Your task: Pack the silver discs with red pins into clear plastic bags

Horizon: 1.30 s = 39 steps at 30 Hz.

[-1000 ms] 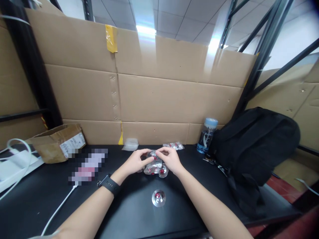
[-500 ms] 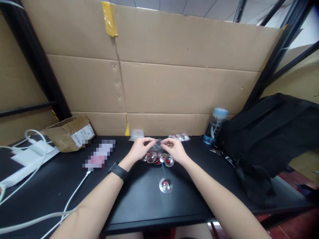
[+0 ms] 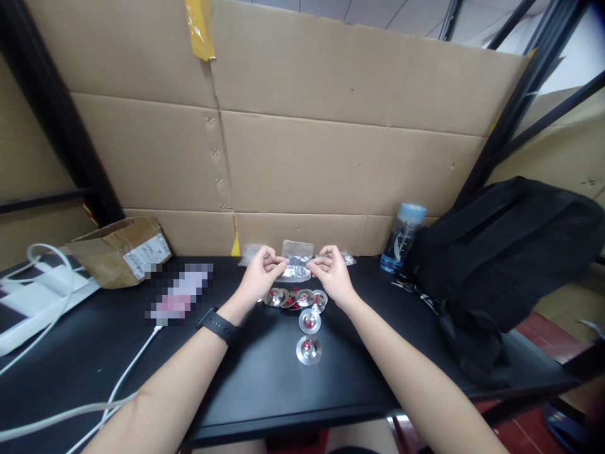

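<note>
A clear plastic bag [image 3: 297, 270] is stretched between my two hands, above the back part of the desk. My left hand [image 3: 263, 273] pinches its left edge between thumb and fingers, with a dark watch on that wrist. My right hand [image 3: 329, 271] has the right edge in the same kind of pinch. Just below the bag lies a row of overlapping shiny metal finger cymbals [image 3: 275, 296] with red loops at their centres. Two more stand apart in front of the row: a middle finger cymbal [image 3: 309, 321] and a nearer finger cymbal [image 3: 309, 350].
Behind my hands, more clear packaging [image 3: 251, 253] lies against the cardboard wall [image 3: 302, 170]. To the right are a water bottle [image 3: 403, 238] and a black backpack [image 3: 510, 265]. An open cardboard box [image 3: 118, 255], a blurred-out phone [image 3: 182, 293] and white cables [image 3: 135, 359] occupy the left side.
The bag now shows spread flat between my hands, which sit slightly farther apart. A second finger cymbal lies in front of the row, behind the nearest one. The view has shifted slightly.
</note>
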Motion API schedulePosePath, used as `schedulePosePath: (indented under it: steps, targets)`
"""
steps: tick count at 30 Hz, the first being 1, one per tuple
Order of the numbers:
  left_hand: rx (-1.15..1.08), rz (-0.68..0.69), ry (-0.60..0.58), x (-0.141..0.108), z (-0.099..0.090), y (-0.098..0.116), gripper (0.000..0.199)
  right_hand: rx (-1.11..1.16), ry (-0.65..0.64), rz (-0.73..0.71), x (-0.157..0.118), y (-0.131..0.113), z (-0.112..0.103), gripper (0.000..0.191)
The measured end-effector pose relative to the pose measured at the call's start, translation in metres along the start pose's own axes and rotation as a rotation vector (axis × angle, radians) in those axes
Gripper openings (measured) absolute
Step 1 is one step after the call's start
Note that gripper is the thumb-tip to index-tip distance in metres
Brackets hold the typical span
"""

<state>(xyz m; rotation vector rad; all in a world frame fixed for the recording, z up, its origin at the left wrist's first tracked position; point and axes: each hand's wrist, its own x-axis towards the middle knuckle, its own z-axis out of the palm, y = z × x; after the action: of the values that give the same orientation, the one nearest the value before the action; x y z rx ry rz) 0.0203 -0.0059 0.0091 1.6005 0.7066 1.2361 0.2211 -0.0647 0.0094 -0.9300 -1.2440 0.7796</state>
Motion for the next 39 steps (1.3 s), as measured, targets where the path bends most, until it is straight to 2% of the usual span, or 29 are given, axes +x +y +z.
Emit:
schedulePosePath:
  steps: [4,6,11,13,16,17,18,20,22,23,26,30,33,35,37,39]
  targets:
    - [0.113,0.030,-0.181,-0.001,-0.001,0.003,0.024,-0.065,-0.110,0.028,0.001,0.000,-0.004,0.020]
    - [0.132,0.006,-0.250,-0.004,-0.001,0.007,0.024,-0.099,-0.175,0.058,0.000,-0.002,-0.006,0.024]
    - [0.164,-0.057,-0.297,-0.010,-0.003,0.012,0.075,-0.174,-0.249,0.109,-0.003,-0.008,-0.010,0.055]
    - [0.209,-0.017,-0.262,-0.010,-0.003,0.013,0.081,-0.192,-0.249,0.100,-0.003,-0.010,-0.012,0.067]
    - [0.393,0.203,-0.094,-0.011,-0.002,0.019,0.060,-0.235,-0.202,0.090,-0.001,-0.011,-0.013,0.076]
    - [0.464,0.289,-0.071,-0.012,-0.001,0.022,0.052,-0.258,-0.180,0.092,-0.001,-0.011,-0.014,0.076]
    - [0.528,0.362,-0.091,-0.013,0.000,0.026,0.048,-0.284,-0.159,0.094,0.000,-0.011,-0.014,0.076]
    - [0.638,0.458,-0.222,-0.017,0.002,0.030,0.049,-0.331,-0.140,0.097,0.000,-0.010,-0.014,0.075]
    - [0.755,0.519,-0.325,-0.021,0.006,0.031,0.050,-0.345,-0.159,0.096,-0.001,-0.009,-0.013,0.074]
    - [0.825,0.542,-0.339,-0.022,0.007,0.029,0.045,-0.337,-0.172,0.087,-0.002,-0.008,-0.012,0.074]
    - [0.983,0.588,-0.299,-0.022,0.012,0.019,0.024,-0.288,-0.185,0.027,-0.004,-0.007,-0.007,0.062]
    - [1.049,0.607,-0.226,-0.018,0.012,0.010,0.023,-0.230,-0.242,0.001,-0.006,-0.007,-0.003,0.051]
    - [1.061,0.597,-0.287,-0.011,0.000,0.011,0.022,-0.213,-0.269,-0.005,-0.006,-0.007,-0.003,0.047]
    - [1.054,0.574,-0.286,-0.004,-0.017,0.012,0.020,-0.240,-0.255,-0.035,-0.006,-0.007,-0.005,0.042]
    - [1.057,0.520,-0.157,0.003,-0.040,0.011,0.021,-0.297,-0.228,-0.066,-0.004,-0.006,-0.007,0.038]
    - [1.142,0.432,-0.086,0.009,-0.062,0.007,0.021,-0.349,-0.207,-0.091,-0.002,-0.004,-0.010,0.036]
